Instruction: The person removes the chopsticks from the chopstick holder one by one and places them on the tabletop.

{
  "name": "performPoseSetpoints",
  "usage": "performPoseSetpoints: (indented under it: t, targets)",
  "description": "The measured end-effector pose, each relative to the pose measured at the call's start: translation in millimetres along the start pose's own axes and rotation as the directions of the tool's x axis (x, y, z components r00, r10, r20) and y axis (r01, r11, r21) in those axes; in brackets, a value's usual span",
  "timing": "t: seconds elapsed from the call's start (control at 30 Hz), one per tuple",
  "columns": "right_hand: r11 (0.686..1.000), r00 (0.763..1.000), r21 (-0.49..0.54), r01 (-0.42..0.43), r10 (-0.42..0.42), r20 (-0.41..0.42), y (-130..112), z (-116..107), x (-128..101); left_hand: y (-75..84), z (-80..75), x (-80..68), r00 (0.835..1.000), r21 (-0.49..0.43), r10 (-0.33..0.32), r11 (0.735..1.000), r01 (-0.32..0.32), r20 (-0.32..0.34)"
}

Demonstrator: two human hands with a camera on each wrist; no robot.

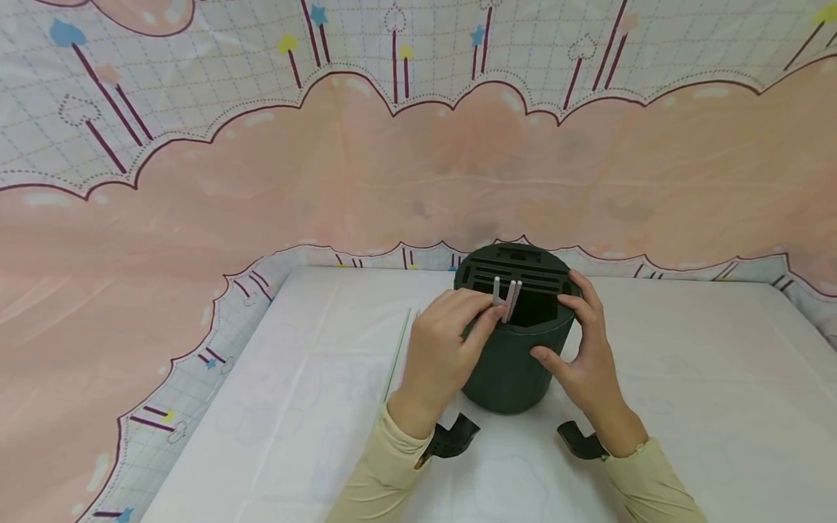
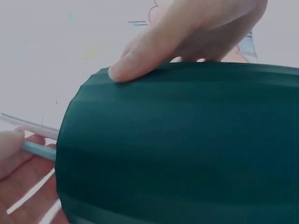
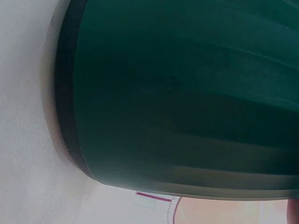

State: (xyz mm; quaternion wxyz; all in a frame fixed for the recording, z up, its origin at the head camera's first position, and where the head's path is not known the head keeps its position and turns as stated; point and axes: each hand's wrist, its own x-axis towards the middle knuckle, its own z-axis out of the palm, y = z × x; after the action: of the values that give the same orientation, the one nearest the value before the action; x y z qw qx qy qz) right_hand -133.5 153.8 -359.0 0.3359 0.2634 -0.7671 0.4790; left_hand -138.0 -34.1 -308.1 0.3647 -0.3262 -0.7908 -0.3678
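Note:
A dark green, round holder (image 1: 506, 374) with a slotted top (image 1: 516, 254) stands on the table, leaning slightly. My left hand (image 1: 445, 338) pinches a thin, pale grey stick (image 1: 496, 289) between thumb and fingertips at the holder's open front section. Beside it, two more thin sticks (image 1: 513, 299) stick up out of that opening. In the left wrist view, the pinched stick (image 2: 39, 150) runs in past the rim; its lower end is hidden. My right hand (image 1: 591, 356) grips the holder's right side, thumb on the outer wall and fingers at the rim. The holder's wall (image 3: 177, 102) fills most of the right wrist view.
A white cover lies over the table (image 1: 314, 407). Left of the holder, partly behind my left hand, lies a thin greenish strip (image 1: 397, 356). A patterned cloth (image 1: 418, 174) hangs behind the table. Both wrists wear black mounts (image 1: 455, 436).

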Motion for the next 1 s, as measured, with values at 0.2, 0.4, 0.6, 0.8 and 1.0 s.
performPoseSetpoints:
  t: [0.2, 0.4, 0.6, 0.8, 1.0]
  targets:
    - [1.000, 1.000, -0.002, 0.012, -0.012, -0.002, -0.8, 1.1, -0.3, 3.9, -2.9, 1.5, 0.995, -0.097, 0.026, 0.995, -0.035, -0.092]
    - [1.000, 1.000, -0.002, 0.009, -0.009, -0.003, -1.3, 2.4, 0.8, 10.5, -13.9, 5.4, 0.981, -0.170, 0.083, 0.979, -0.113, -0.176]
    - [1.000, 1.000, -0.001, -0.002, 0.002, 0.000, -1.5, 2.3, 1.4, 17.3, -29.9, 8.0, 0.946, -0.238, 0.120, 0.951, -0.196, -0.301]
    - [1.000, 1.000, -0.002, -0.014, 0.014, 0.006, -2.6, 1.2, -0.5, 21.1, -44.0, 11.2, 0.903, -0.366, 0.089, 0.894, -0.259, -0.421]
    - [1.000, 1.000, 0.004, -0.018, 0.018, 0.006, -2.4, 0.6, -1.2, 27.0, -54.1, 13.4, 0.861, -0.400, 0.078, 0.862, -0.312, -0.502]
